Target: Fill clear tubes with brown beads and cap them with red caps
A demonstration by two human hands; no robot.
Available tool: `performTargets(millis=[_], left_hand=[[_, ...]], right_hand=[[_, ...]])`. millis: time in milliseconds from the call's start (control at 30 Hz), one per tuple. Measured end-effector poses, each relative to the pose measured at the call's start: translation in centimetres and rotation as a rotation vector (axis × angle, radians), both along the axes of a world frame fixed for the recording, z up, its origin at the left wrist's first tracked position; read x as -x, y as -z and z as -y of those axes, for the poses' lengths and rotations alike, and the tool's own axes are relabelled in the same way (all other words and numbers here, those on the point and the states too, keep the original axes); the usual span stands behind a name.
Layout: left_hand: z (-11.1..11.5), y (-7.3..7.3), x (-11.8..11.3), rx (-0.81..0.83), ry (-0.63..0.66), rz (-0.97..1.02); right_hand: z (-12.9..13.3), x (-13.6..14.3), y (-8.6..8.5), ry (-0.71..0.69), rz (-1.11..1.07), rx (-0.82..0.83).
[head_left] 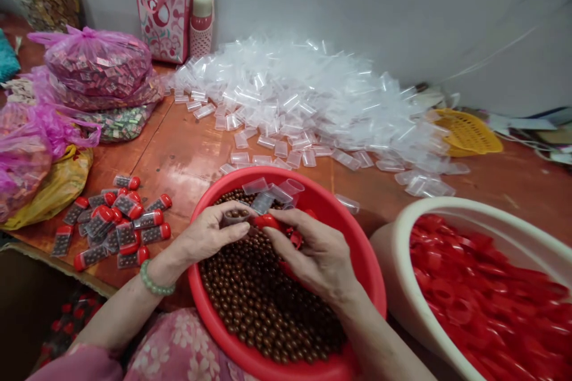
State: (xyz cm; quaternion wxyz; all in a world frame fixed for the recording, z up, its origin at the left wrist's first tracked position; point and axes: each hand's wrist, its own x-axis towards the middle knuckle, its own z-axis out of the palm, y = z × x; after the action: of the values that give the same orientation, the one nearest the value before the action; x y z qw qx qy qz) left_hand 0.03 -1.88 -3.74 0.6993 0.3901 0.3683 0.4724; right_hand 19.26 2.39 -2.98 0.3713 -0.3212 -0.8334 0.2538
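Over a red basin [286, 174] of small brown balls [259, 303], my left hand [214, 229] is closed around a clear plastic tube [235, 215]. Brown balls show at the tube's open end. My right hand [313, 247] pinches a red plastic cap [268, 221] close to the tube; more red caps show among its fingers. I cannot tell whether cap and tube touch. Several clear tubes [263, 197] lie on the balls at the basin's far side. A green bead bracelet [156, 280] circles my left wrist.
Filled red-capped tubes [118, 223] lie in a heap at the left. A big pile of clear tubes [304, 95] spreads along the wall. At the right stands a white tub [404, 220] of red caps [473, 292]. Pink plastic bags [98, 65], a flask [202, 24] and a yellow basket [469, 131] sit farther back.
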Motion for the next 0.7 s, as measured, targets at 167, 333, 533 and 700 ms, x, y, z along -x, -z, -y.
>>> performTargets(millis=[167,333,533,700], left_hand=[[-0.5,-1.9,0.6,-0.113,0.101,-0.253],[-0.8,-1.6,0.5,-0.08,0.148,-0.316],[-0.6,-1.5,0.1,-0.096,0.183,-0.257],[-0.5,-0.9,-0.1,-0.131,0.166,-0.207]], right_hand=[[0.1,-0.5,-0.5,0.146,-0.269,0.389],[0.4,0.0,-1.1,0.152,-0.405,0.428],[0.4,1.0,-1.5,0.035,-0.284,0.313],[0.4,1.8,-1.6,-0.048,-0.2,0.099]])
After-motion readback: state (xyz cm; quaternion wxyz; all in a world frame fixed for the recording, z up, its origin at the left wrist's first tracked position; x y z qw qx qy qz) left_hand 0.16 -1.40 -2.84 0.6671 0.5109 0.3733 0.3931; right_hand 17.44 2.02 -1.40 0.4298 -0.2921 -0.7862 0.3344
